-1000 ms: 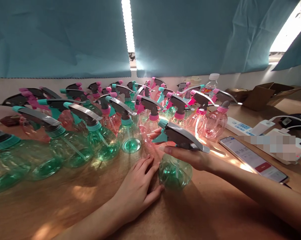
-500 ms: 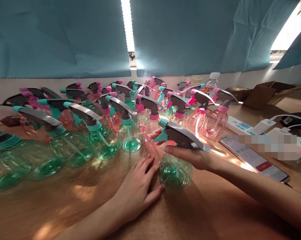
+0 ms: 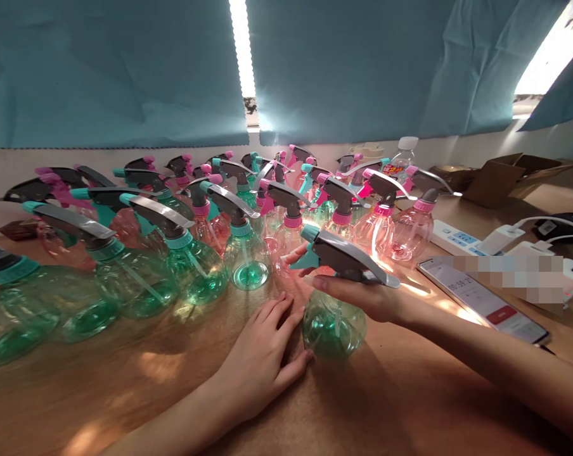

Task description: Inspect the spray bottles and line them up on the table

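Note:
A green spray bottle (image 3: pixel 334 323) with a grey and teal trigger head stands in front of me. My right hand (image 3: pixel 357 292) is wrapped round its neck, just under the spray head. My left hand (image 3: pixel 262 348) lies on the table left of this bottle, palm down with fingers apart, its thumb tip near the bottle's base. Behind my hands several green bottles with teal collars, one of them a green bottle (image 3: pixel 249 256), and several pink bottles, among them a pink bottle (image 3: pixel 412 228), stand close together.
To the right lie a phone (image 3: pixel 483 301) with a running timer and a white power strip (image 3: pixel 457 237) with plugs and cables. An open cardboard box (image 3: pixel 505 180) and a clear bottle with a white cap (image 3: pixel 405 155) stand further back, before a blue-green curtain (image 3: pixel 362 69).

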`<control>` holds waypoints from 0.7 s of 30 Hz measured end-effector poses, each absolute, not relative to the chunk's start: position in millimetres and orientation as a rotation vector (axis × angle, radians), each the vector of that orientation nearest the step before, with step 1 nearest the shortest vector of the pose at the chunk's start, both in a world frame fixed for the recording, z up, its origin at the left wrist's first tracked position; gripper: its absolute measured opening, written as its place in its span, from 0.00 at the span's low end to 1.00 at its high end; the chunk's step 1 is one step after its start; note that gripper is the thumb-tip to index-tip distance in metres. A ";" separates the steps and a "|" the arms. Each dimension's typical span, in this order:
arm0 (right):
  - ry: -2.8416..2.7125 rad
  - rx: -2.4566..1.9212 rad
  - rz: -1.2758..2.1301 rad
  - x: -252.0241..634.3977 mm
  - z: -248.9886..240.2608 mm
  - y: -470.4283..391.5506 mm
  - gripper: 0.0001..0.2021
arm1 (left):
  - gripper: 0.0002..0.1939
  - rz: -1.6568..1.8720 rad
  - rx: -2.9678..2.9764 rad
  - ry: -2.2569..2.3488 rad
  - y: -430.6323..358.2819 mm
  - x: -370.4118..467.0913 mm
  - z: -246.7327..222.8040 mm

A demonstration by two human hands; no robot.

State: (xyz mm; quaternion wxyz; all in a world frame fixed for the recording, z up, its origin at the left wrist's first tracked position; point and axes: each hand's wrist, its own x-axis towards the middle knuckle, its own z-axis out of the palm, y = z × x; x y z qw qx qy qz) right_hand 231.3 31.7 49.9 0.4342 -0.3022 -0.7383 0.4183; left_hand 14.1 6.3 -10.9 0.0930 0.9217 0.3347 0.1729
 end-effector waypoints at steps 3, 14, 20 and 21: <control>-1.868 -0.792 0.988 231.3 52.0 31.5 0.13 | 0.25 0.502 2.733 0.994 6.8 14.4 -10.9; -1.961 -0.804 0.779 228.9 64.6 30.5 0.04 | 0.24 0.536 2.727 0.996 6.3 14.0 -11.9; -1.952 -0.844 0.761 229.8 67.5 27.4 0.11 | 0.24 0.503 2.735 1.005 6.5 13.9 -11.1; -1.960 -0.842 0.769 230.2 68.1 27.3 0.12 | 0.25 0.504 2.734 1.003 6.5 13.9 -10.7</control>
